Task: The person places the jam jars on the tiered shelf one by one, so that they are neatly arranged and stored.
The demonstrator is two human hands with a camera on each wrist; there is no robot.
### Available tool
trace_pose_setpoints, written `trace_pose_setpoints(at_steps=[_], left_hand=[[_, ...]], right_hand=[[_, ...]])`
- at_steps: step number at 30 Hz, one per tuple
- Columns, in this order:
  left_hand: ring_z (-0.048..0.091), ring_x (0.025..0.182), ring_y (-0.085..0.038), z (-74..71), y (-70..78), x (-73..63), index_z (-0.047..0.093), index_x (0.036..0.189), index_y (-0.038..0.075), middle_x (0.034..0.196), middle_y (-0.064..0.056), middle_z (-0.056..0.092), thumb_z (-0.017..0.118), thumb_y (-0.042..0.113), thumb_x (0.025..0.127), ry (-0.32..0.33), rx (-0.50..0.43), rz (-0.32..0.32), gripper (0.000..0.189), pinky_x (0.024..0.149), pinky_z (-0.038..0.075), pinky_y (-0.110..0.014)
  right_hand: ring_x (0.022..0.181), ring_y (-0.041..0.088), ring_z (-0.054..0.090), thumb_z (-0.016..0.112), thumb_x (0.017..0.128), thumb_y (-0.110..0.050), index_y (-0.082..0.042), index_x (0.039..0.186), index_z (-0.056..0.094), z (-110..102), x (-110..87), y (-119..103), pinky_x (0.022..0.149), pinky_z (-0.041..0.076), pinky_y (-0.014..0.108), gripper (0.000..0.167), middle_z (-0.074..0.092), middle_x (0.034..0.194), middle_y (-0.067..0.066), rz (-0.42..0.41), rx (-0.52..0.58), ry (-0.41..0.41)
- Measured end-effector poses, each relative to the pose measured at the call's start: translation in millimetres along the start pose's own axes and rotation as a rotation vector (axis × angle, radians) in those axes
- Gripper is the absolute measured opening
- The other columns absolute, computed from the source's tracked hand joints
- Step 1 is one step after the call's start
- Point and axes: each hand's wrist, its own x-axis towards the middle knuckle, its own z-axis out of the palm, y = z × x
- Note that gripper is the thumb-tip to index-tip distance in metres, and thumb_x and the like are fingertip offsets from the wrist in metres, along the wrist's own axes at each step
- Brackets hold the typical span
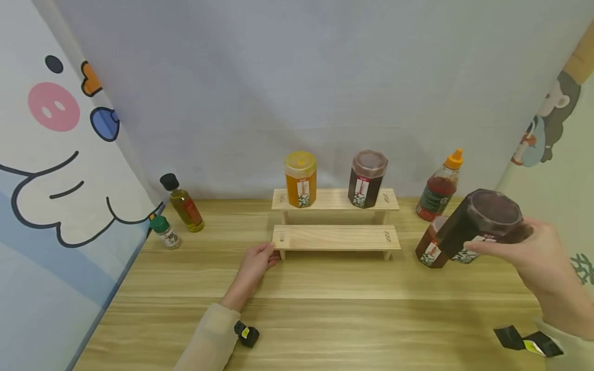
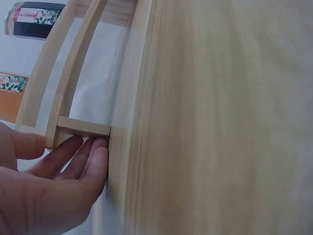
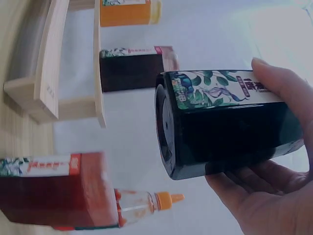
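Tilted in the air at the right, a dark jar (image 1: 482,221) is gripped by my right hand (image 1: 540,255), the thumb on its label side and the fingers around the other. The right wrist view shows the base of this dark jar (image 3: 225,127) turned toward the rack. My left hand (image 1: 257,260) holds the near left corner of a two-step wooden rack (image 1: 334,238), thumb at the board's edge and fingers against the leg (image 2: 83,127). On the upper step stand an orange jar with a yellow lid (image 1: 300,180) and another dark jar (image 1: 366,180). The lower step is bare.
A reddish-brown jar (image 1: 431,250) stands right of the rack, partly behind the held jar. Behind it is a sauce bottle with an orange tip (image 1: 436,190). At the left are an oil bottle (image 1: 185,206) and a green-capped shaker (image 1: 165,233). A pale curtain (image 1: 325,93) hangs behind.
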Motion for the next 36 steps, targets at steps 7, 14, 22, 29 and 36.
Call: trace_pose_setpoints(at_steps=[7, 14, 22, 29, 36], left_hand=[[0.055, 0.112, -0.035, -1.1, 1.3, -0.3, 0.05, 0.128, -0.014, 0.123, -0.028, 0.054, 0.044, 0.016, 0.103, 0.002, -0.003, 0.002, 0.039, 0.094, 0.048, -0.039], [0.055, 0.111, -0.035, -0.5, 1.4, 0.3, 0.051, 0.126, -0.015, 0.121, -0.027, 0.055, 0.044, 0.017, 0.103, -0.006, -0.008, 0.016, 0.04, 0.093, 0.048, -0.04], [0.057, 0.109, -0.033, -1.4, -0.2, -0.1, 0.053, 0.125, -0.014, 0.119, -0.026, 0.057, 0.043, 0.016, 0.103, -0.008, -0.003, 0.029, 0.038, 0.092, 0.049, -0.038], [0.056, 0.11, -0.036, -1.9, -0.1, 0.2, 0.051, 0.125, -0.016, 0.12, -0.028, 0.055, 0.044, 0.016, 0.103, -0.012, -0.013, 0.03, 0.039, 0.093, 0.048, -0.04], [0.055, 0.111, -0.036, -1.3, 0.0, 0.1, 0.052, 0.124, -0.015, 0.121, -0.028, 0.055, 0.045, 0.016, 0.103, -0.009, -0.022, 0.021, 0.039, 0.093, 0.048, -0.04]], right_hand=[[0.077, 0.013, 0.064, 0.075, 0.072, 0.016, -0.003, 0.111, 0.067, 25.8, 0.8, 5.9, 0.066, 0.054, 0.02, 0.044, 0.069, 0.09, 0.003, 0.014, 0.058, -0.074], [0.075, 0.015, 0.064, 0.081, 0.071, 0.006, -0.003, 0.11, 0.067, 55.2, 3.5, 13.6, 0.058, 0.054, 0.025, 0.042, 0.068, 0.089, 0.005, 0.019, -0.063, -0.085], [0.092, 0.016, 0.063, 0.086, 0.065, 0.003, 0.0, 0.12, 0.062, 89.5, 11.5, 27.5, 0.07, 0.055, 0.022, 0.06, 0.063, 0.11, 0.006, -0.115, -0.118, -0.14], [0.102, 0.016, 0.062, 0.088, 0.067, -0.012, -0.003, 0.126, 0.06, 120.6, 17.5, 41.3, 0.082, 0.052, 0.025, 0.066, 0.067, 0.112, 0.006, -0.053, -0.124, -0.177], [0.104, 0.019, 0.062, 0.089, 0.067, -0.013, -0.005, 0.125, 0.061, 153.9, 27.1, 58.0, 0.086, 0.051, 0.027, 0.065, 0.066, 0.114, 0.009, -0.078, -0.054, -0.21]])
